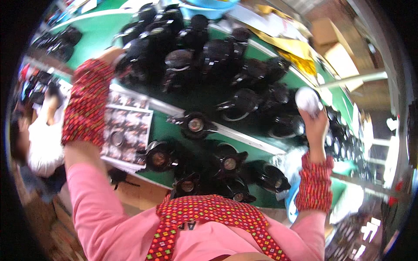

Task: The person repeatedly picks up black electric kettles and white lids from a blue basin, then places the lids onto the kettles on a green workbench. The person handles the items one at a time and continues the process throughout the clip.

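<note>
My right hand point(317, 126) is raised at the right side of the table, its fingers closed around a white rounded thing point(307, 101) whose kind I cannot make out. At the far left, my left hand point(112, 55) reaches to the edge of a group of glossy black pot-like pieces point(150, 54); its fingers are blurred and partly hidden against them. Between my arms stands a single black piece point(195, 125) with a round, lighter centre and parts jutting from its sides. Nearer my body sit several similar black pieces point(230, 163).
A green table point(261, 127) with pale metal strips runs beneath everything. Printed picture sheets point(126, 126) lie by my left forearm. Rows of black pieces point(348, 139) stand at the right, with clear plastic point(289, 162) nearby. Yellow wrapping point(300, 56) and a cardboard box point(333, 41) are at far right.
</note>
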The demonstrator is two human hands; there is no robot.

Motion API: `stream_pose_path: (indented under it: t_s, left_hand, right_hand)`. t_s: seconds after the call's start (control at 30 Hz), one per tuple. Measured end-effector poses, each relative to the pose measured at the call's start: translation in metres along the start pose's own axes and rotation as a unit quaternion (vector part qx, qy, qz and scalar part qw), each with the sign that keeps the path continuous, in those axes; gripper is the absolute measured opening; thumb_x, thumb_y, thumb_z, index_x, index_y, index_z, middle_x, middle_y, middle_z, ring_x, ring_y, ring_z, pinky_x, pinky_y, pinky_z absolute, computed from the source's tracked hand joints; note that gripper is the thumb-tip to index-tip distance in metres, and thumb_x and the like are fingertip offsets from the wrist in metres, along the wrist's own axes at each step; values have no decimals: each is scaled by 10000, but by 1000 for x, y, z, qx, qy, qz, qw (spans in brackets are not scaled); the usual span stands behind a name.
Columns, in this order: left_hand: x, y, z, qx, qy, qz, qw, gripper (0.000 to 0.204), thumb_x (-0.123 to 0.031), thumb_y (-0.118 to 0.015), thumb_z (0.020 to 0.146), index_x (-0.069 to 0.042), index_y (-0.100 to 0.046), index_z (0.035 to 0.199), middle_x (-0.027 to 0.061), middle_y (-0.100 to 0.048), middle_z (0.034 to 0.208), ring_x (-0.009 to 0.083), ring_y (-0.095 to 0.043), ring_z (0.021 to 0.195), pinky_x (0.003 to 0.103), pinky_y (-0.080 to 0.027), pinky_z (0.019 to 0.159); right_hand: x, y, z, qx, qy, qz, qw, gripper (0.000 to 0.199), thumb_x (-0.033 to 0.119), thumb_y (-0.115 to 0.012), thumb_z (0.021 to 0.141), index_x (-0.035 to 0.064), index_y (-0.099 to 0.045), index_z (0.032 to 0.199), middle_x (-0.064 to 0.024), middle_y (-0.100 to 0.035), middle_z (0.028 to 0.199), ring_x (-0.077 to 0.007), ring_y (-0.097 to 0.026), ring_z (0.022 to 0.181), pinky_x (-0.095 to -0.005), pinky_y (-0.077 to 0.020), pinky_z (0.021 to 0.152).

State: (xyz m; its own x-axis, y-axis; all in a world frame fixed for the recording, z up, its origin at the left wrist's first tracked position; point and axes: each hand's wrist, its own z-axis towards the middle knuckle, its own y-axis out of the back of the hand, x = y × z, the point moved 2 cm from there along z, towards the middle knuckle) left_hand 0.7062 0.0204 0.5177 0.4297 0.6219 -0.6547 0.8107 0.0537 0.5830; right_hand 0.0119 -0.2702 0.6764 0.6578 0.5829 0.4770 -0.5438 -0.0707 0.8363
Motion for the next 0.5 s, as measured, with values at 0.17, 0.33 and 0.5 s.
stream_pose_path:
  t_s: [0.17, 0.33, 0.5]
  left_hand:
    - [-65, -49, 20, -63, 208, -142, 966, 429, -377, -567, 1041, 24, -716, 1007, 169, -712, 796, 312, -688, 621, 453, -555, 545]
    - [-30, 7, 16, -163, 113, -24, 980, 523, -489, -640, 962, 10, -739, 1082, 188, -717, 888, 326, -695, 776, 437, -556, 690]
    - [-134, 0, 29, -315, 62, -22, 947, 752, -649, -766, 824, 28, -737, 1151, 251, -740, 1124, 355, -711, 1019, 453, -556, 857]
  right_hand:
    - [-48, -32, 108, -74, 206, -262, 940, 608, 395, -862, 794, -30, -691, 1194, -153, -658, 1250, -332, -573, 1230, -430, -492, 1037]
    - [-77, -114, 184, 61, 170, -412, 893, 595, 351, -805, 833, 45, -634, 1314, -171, -570, 1393, -360, -467, 1378, -448, -449, 1111]
    - [-95, -120, 182, 55, 237, -453, 858, 706, 34, -754, 795, 37, -516, 1459, -210, -407, 1564, -394, -301, 1523, -472, -363, 1210]
